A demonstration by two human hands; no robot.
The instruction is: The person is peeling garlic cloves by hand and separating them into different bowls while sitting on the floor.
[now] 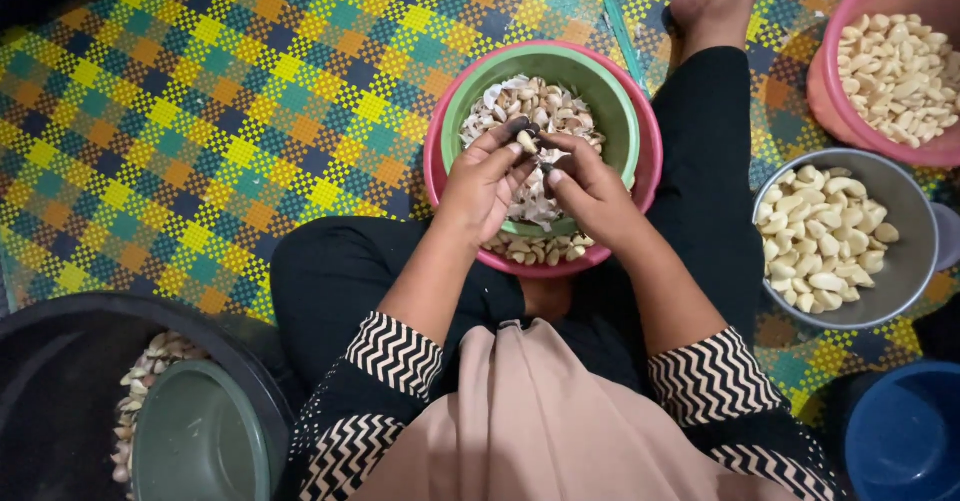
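Note:
My left hand (485,183) pinches a garlic clove (526,142) between thumb and fingers over a green bowl (612,111). My right hand (590,189) closes against the same clove from the right, fingertips touching it. The green bowl holds a heap of papery garlic skins (535,106) and sits inside a larger pink bowl (646,176). Unpeeled cloves (535,251) lie in the pink bowl's near rim gap. Both hands hover above the bowls, between my crossed legs.
A grey metal bowl (905,281) of peeled cloves stands to the right, and a pink tub (835,91) of peeled cloves behind it. A blue bucket (905,436) is at bottom right. A black basin (60,381) with garlic and a green bowl (200,441) sits bottom left on the checked mat (200,111).

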